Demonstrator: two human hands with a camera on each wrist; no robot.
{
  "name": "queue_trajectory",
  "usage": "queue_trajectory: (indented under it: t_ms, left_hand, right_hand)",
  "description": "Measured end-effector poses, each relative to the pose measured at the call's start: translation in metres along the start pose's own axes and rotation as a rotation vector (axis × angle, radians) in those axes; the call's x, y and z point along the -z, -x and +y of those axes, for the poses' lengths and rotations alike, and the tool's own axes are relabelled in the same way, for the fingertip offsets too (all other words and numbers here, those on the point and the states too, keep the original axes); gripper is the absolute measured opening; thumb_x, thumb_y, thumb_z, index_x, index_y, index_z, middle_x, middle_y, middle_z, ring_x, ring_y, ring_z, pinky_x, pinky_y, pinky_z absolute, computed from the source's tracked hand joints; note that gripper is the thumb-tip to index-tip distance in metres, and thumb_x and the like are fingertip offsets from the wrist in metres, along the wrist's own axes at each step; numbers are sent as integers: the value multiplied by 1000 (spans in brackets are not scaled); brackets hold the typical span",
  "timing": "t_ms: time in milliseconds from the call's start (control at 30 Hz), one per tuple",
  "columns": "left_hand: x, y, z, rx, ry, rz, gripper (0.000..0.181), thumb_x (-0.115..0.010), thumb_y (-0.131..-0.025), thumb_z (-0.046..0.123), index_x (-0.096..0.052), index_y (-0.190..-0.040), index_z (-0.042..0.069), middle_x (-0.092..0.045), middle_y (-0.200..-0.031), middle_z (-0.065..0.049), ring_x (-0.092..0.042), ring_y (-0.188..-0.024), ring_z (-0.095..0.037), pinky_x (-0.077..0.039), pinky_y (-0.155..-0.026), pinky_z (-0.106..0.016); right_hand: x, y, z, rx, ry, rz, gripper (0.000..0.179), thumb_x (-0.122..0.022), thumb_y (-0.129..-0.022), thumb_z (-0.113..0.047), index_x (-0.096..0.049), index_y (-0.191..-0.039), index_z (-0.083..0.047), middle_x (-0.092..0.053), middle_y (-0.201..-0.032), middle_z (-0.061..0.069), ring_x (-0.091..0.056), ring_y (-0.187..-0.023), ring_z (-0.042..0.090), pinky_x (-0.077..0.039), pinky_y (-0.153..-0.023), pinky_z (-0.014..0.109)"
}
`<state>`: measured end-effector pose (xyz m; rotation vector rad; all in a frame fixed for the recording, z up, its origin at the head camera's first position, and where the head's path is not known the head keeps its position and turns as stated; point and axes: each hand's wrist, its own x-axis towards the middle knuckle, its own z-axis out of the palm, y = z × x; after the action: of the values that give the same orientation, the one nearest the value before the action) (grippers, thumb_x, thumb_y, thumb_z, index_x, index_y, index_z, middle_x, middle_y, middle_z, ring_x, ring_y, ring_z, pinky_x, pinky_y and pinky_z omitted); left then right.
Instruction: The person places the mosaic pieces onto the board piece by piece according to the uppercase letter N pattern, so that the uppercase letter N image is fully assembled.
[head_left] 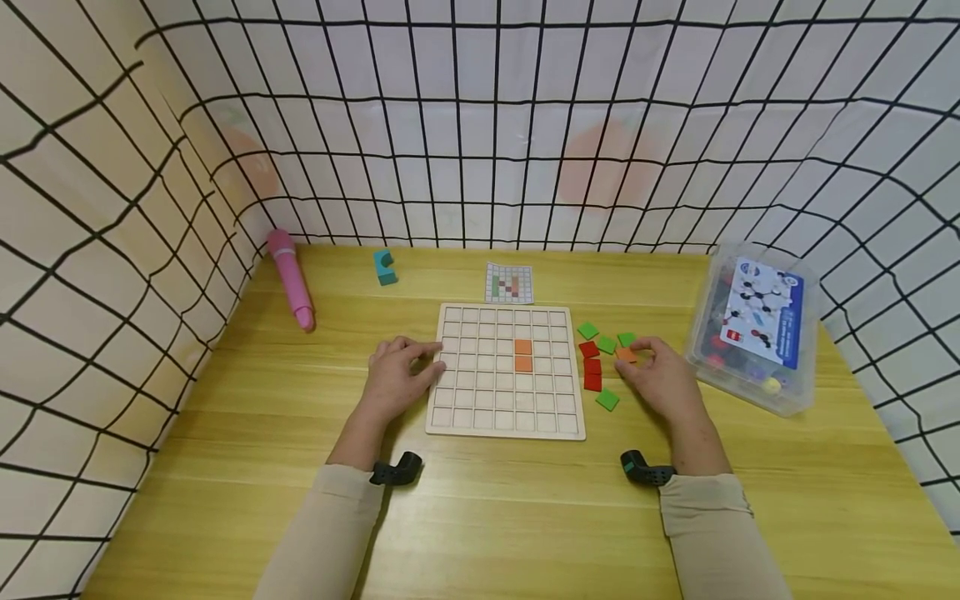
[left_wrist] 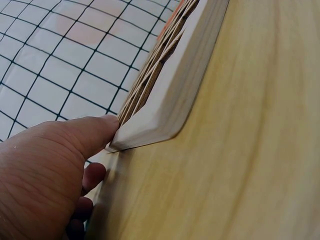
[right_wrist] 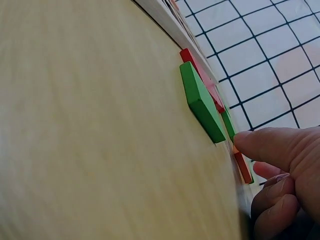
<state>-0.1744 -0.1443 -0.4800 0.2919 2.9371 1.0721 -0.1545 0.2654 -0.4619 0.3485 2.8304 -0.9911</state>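
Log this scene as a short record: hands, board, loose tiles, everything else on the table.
Left hand: touches left edge of gridded board
Right hand: pinches loose orange tile
On board: two orange tiles, one above the other
Right of board: three red tiles, four green tiles
Beyond board: pattern card
Back left: pink tube-shaped object, teal block
Far right: clear box

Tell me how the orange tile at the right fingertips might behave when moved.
The orange tile looks small and thin, so likely light. Its crisp, straight edges suggest a stiff piece, and its flat shape should slide rather than roll.
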Motion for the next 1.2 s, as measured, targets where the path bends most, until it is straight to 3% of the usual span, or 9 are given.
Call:
queue_trajectory:
  t_ms: [400, 733, 1200]
  left_hand:
    - [0, 0, 1, -1, 8, 5, 39, -70, -96, 39, -71, -132, 23, -64, -114, -6, -46, -105, -27, -29, -95, -48]
    - [1, 0, 2, 2, 6, 8, 39, -70, -96, 38, -71, -132, 23, -64, -114, -6, -47, -107, -28, -30, -95, -48]
    - [0, 0, 1, -5, -12, 8, 39, -70, -96, 39, -71, -132, 23, -65, -116, -6, -48, -107, -28, -31, -93, -47]
  right_hand:
    - [1, -1, -2, -48, 4, 3, 55, -66, -96, -45, -57, -133, -6, -58, -95, 13, -55, -81, 27, -41, -68, 33]
    - [2, -2, -3, -35, 22, -2, 53, -65, -97, -44, -59, -132, -4, -64, -103, 18, -59, -89, 30, -46, -76, 38]
    - [1, -1, -4, -21, 32, 3, 48, -62, -97, -34, -60, -131, -1, -63, -94, 15, -58, -77, 25, -43, -66, 31]
